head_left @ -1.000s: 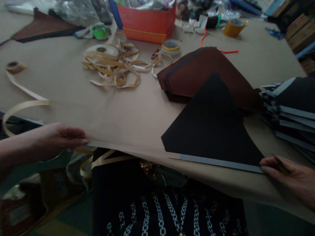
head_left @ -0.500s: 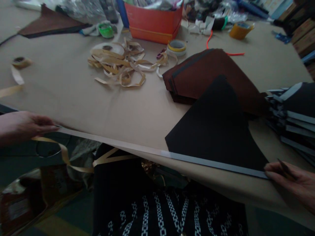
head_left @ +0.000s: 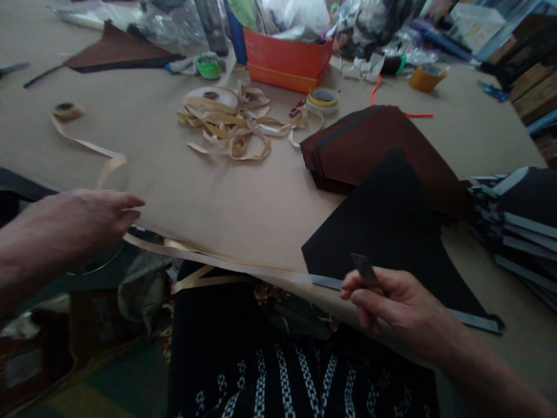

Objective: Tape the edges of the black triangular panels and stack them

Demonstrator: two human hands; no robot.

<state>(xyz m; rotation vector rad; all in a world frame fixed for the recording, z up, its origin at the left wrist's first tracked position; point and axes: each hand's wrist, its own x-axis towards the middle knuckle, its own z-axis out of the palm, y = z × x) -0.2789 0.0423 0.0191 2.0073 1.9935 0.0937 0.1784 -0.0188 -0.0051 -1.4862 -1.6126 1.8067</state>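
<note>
My right hand is closed around a small knife blade, its dark tip pointing up and left. It is over the lower edge of a black sheet piece, hiding part of the pale tape strip along that edge. The strip runs left along the table edge to below my left hand. My left hand hovers there with thumb and forefinger slightly apart, nothing seen between them. A tape roll lies beyond it, its loose tail unrolled towards the hand.
Brown sheet pieces lie stacked behind the black one. At right is a pile of black pieces with grey edges. Tangled tan strips, a yellow-white tape roll and a red box stand farther back.
My right hand has moved left from the black piece's right corner to its lower left. My left hand has let go of the tape strip, which now sags; the view has shifted slightly.
</note>
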